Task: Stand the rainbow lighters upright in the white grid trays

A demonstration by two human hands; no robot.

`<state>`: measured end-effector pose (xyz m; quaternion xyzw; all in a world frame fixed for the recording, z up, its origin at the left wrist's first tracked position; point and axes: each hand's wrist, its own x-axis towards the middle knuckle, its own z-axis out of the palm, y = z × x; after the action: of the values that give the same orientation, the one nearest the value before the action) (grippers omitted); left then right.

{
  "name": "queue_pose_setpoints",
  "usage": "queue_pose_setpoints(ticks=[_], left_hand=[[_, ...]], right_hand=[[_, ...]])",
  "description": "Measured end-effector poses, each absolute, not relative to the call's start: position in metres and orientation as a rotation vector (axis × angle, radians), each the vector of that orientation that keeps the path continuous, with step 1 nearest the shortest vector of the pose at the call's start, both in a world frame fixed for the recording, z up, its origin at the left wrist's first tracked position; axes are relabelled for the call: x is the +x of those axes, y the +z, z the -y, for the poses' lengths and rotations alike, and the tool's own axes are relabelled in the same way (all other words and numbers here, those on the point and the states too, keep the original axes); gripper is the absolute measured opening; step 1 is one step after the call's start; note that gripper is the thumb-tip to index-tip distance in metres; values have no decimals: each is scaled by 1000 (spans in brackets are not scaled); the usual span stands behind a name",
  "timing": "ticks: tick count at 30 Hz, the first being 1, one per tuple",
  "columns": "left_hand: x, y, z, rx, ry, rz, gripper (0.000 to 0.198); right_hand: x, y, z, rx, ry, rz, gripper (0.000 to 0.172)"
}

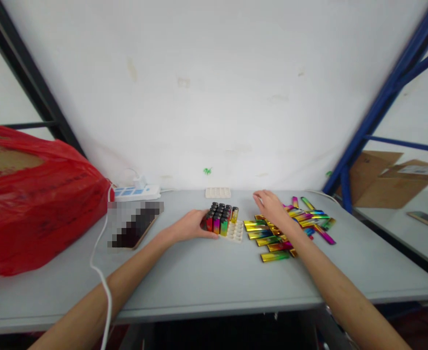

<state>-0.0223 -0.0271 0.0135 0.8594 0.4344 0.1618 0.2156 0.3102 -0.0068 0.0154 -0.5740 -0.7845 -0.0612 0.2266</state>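
My left hand [192, 225] is curled around the left side of a block of lighters [216, 222], thumb along the front and fingers behind. These lighters stand upright, black tops up, in a white holed tray [235, 232]. A yellow lighter [234, 214] stands at the right of the block, and holes at the tray's right end show bare. My right hand [270, 206] is over the far left part of a pile of shiny multicoloured lighters [277, 245] lying flat. Its fingers are slightly bent and point left, with no lighter visible in them.
A second white tray [217, 193] lies by the wall. To the left are a phone [141, 231], a power strip [135, 193], a white cable [102, 277] and a red plastic bag [42, 204]. A blue metal frame [367, 131] and cardboard boxes [385, 184] stand at the right.
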Motion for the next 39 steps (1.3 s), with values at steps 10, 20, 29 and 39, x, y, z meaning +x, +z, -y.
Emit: queue_pose_setpoints(ticks=[10, 20, 29, 39], left_hand=[[-22, 15, 29, 2394, 458, -1184, 68], [-22, 15, 29, 2391, 476, -1153, 69], [-23, 12, 28, 2379, 502, -1139, 70], [-22, 14, 28, 2405, 461, -1149, 65]], right_hand=[[369, 5, -17, -2254, -183, 1989, 31], [332, 4, -22, -1145, 702, 1355, 49], [293, 18, 5, -879, 1217, 1133, 57], [270, 7, 16, -1213, 647, 1616, 65]])
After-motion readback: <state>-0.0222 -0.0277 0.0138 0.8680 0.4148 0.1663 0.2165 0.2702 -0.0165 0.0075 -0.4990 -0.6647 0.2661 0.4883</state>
